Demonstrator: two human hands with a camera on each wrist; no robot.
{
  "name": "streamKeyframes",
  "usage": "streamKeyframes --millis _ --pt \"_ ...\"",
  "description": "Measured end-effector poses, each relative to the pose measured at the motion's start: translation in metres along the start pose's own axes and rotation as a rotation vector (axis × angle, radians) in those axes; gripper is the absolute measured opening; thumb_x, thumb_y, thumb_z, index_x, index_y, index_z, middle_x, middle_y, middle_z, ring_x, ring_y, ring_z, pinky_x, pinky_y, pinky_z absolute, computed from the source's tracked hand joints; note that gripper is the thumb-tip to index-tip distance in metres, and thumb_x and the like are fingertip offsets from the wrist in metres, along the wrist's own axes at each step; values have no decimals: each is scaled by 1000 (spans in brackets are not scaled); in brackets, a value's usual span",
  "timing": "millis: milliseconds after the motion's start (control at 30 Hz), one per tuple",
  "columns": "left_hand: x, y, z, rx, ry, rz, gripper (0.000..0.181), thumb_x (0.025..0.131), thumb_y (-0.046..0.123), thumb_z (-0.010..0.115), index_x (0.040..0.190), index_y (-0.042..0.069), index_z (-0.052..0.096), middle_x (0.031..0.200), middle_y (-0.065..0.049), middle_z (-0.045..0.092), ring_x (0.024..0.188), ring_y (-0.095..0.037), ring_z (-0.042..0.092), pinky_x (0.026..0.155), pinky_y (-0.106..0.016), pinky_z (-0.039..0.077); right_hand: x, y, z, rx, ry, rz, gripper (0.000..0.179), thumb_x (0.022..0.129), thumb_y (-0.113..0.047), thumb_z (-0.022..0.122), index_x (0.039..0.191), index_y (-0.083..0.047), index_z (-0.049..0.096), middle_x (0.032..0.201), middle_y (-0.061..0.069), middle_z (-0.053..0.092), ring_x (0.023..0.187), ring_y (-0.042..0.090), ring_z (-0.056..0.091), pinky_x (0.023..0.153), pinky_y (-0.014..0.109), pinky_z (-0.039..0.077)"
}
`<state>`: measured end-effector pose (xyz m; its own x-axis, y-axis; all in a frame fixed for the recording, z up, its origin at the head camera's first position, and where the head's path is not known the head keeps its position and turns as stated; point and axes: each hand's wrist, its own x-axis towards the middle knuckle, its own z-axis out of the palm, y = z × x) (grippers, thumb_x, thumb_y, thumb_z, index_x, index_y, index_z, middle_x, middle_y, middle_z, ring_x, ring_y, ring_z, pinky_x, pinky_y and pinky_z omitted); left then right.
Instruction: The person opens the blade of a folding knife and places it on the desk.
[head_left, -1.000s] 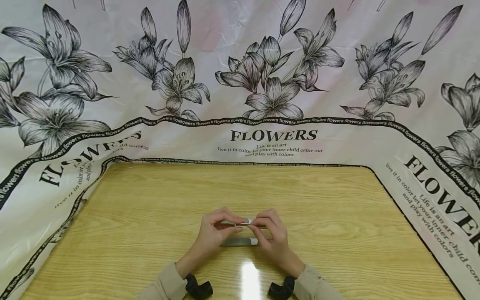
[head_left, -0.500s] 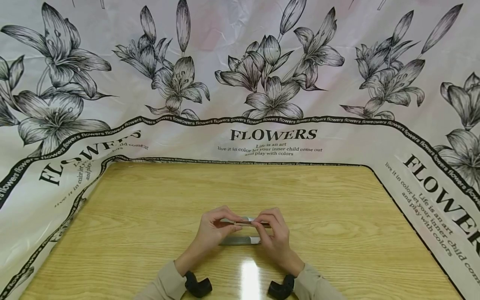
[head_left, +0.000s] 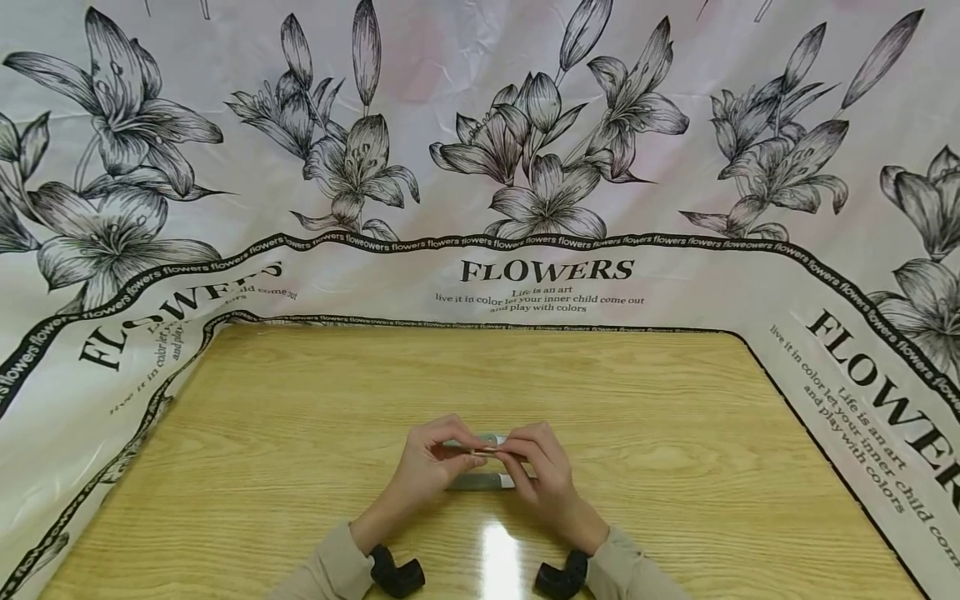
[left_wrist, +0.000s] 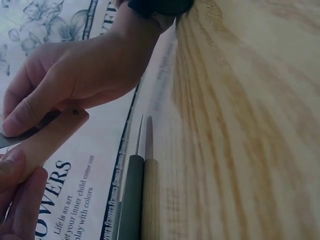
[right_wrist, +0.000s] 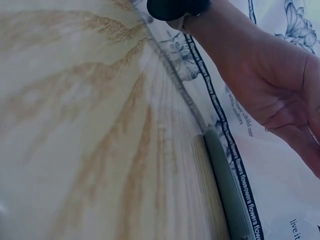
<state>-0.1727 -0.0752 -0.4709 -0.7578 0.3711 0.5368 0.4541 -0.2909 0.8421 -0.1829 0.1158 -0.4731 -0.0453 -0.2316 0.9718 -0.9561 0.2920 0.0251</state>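
Above the table, my left hand (head_left: 429, 457) pinches a flat tan strip (left_wrist: 47, 137), which has a small dark spot at its end. Fingers and thumb of my right hand (head_left: 542, 467) pinch a dark grey strip (left_wrist: 39, 126) lying against it; whether the two strips are joined I cannot tell. Below the hands lies a slim tool (head_left: 477, 482) with a grey-green handle and a pale end. In the left wrist view its handle (left_wrist: 132, 195) tapers to a thin point. Behind the fingers another pale-ended tool (head_left: 497, 439) partly shows.
The wood-grain table (head_left: 300, 392) is glossy and mirrors the tool beside it. A flower-printed cloth (head_left: 547, 287) hangs round its back and sides. Black devices (head_left: 397, 575) sit at both wrists, under the beige sleeves (head_left: 337, 562).
My right hand slid slightly right along the held piece, showing more reddish-brown between the hands, then came back left close to my left fingers. The left hand stayed almost still.
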Motion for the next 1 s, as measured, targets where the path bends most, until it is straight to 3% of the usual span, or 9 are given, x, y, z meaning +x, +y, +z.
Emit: streamKeyframes --millis 167,333,700,1000 --pt "2 1 0 18 3 -13 13 85 -12 71 96 -6 72 89 -21 63 85 -29 67 74 -44 60 1 -2 -1 16 42 63 26 100 -8 60 81 9 62 82 17 56 68 21 51 57 17 47" --pt "1 0 -2 56 24 -4 12 83 -11 73 93 -5 72 87 -20 62 82 -30 65 70 -43 60 1 -5 -3 42 78 151 29 102 -10 57 82 10 59 83 18 55 67 19 48 52 16 41" --pt "-1 -4 -3 58 20 7 11 83 -11 73 92 -5 72 85 -18 61 80 -30 65 70 -42 60 0 -3 -1 66 49 119 28 102 -10 56 83 10 61 83 16 56 68 17 47 54 13 40" --pt "0 -3 -4 110 47 3 13 81 -11 75 91 -3 72 84 -17 63 79 -24 65 66 -40 61 5 -6 -7 51 100 218 28 103 -9 54 85 12 56 83 17 55 70 20 49 60 24 43"
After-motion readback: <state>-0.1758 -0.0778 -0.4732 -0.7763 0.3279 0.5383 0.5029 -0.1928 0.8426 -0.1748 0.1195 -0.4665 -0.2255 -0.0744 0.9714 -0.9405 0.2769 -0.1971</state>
